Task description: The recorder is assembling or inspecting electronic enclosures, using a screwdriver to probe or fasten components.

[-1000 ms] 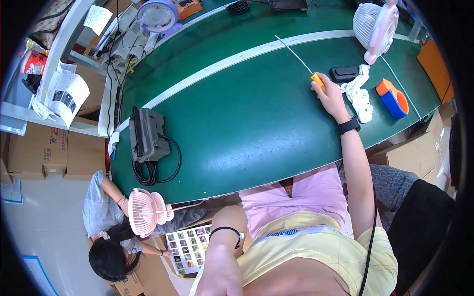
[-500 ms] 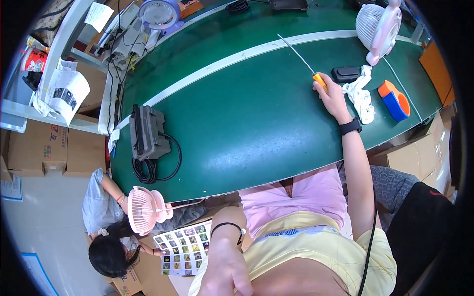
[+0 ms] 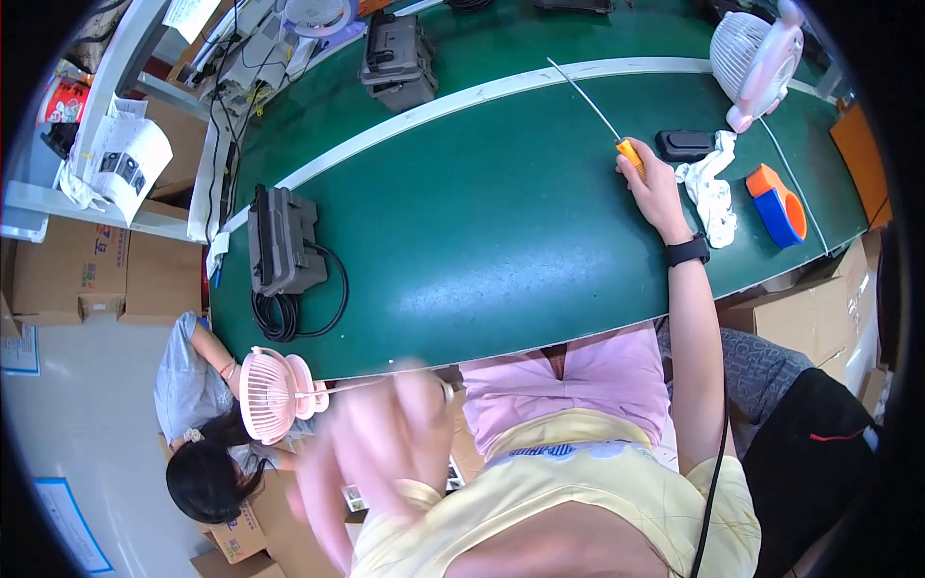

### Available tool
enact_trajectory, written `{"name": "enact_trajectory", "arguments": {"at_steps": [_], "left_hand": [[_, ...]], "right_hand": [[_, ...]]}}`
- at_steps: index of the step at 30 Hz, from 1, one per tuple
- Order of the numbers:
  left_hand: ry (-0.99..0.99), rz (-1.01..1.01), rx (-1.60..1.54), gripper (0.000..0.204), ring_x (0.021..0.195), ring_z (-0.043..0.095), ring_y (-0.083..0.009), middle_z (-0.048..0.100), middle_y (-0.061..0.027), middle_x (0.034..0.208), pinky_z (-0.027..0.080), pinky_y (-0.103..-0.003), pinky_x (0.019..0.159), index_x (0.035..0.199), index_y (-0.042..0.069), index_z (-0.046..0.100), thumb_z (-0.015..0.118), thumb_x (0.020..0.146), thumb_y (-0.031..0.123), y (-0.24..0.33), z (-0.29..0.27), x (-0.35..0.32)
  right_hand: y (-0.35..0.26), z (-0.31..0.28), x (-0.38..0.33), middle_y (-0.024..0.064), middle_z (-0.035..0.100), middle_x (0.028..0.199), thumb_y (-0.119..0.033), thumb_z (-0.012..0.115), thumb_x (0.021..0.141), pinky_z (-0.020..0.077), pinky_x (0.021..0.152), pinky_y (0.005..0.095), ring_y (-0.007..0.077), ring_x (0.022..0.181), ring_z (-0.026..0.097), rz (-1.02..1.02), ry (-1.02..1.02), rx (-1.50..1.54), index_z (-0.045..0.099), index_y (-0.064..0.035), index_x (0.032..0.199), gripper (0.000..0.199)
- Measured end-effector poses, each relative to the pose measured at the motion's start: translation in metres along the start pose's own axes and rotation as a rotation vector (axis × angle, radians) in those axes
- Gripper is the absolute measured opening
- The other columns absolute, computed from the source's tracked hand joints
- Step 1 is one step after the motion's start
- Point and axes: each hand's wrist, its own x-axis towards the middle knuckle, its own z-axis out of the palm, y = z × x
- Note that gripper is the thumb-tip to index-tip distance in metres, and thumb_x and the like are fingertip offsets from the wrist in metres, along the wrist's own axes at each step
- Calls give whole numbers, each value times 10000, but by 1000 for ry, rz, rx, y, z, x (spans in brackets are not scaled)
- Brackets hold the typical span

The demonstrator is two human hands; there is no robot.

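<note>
My right hand (image 3: pixel 655 197) grips a screwdriver (image 3: pixel 631 154) by its yellow-orange handle. Its long metal shaft points to the far left, over the green table. Smeared by motion, my left hand (image 3: pixel 385 433) is off the table's front edge, close to a pink fan (image 3: pixel 272 395); its fingers do not show clearly. Just right of my right hand lie a white glove or crumpled cloth (image 3: pixel 711 197), a small black case (image 3: pixel 685 145) and an orange and blue tape-like ring (image 3: pixel 777 207).
A grey box (image 3: pixel 287 241) with a coiled black cable (image 3: pixel 277 316) stands on the table (image 3: pixel 462 231) at left; another grey box (image 3: pixel 398 63) is farther back. A white and pink fan (image 3: pixel 756 63) stands far right. Another person (image 3: pixel 207 472) is at lower left, beside cardboard boxes.
A second grey box now stands at the back of the table. My left hand has swung up and forward from near my body. My right hand keeps its hold on the screwdriver.
</note>
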Motion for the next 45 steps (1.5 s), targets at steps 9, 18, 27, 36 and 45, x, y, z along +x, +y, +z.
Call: {"name": "enact_trajectory", "arguments": {"at_steps": [9,18,27,36,45], "left_hand": [[591,-1091,1382,687,1214,450,-304,318,-194,1413,427,-381,1028,1397,60,428,786,836,232,-170,-228,-68],[228,-1207,1649,628,1274,461,-416,509,-238,1342,403,-447,1078,1318,117,549,834,780,269,-195,-331,-94],[440,-1077,1618,295,1089,465,-319,594,-174,1080,428,-394,963,1055,108,721,817,807,237,-165,-288,-63],[317,-1070,1535,303,1094,509,-335,508,-199,1172,457,-403,958,1047,51,663,788,828,220,-74,-191,-110],[-414,-1201,1458,595,875,648,-388,579,-206,1094,565,-440,771,1355,42,463,723,844,202,-60,24,-103]], "right_hand": [[8,-4,2,185,718,921,-245,614,991,545,771,362,296,848,726,-17,36,29,590,-4,1258,361],[11,-5,9,168,713,864,-249,600,993,545,752,364,289,808,721,11,55,89,584,4,1259,367],[16,-2,13,144,703,823,-265,595,998,533,726,333,237,772,712,54,67,168,586,13,1259,382],[14,3,10,75,708,819,-291,595,1007,524,639,273,127,661,650,39,49,128,588,-3,1291,405],[13,-2,4,31,680,945,-279,482,1069,457,566,189,49,641,556,51,-48,357,538,-20,1303,353]]}}
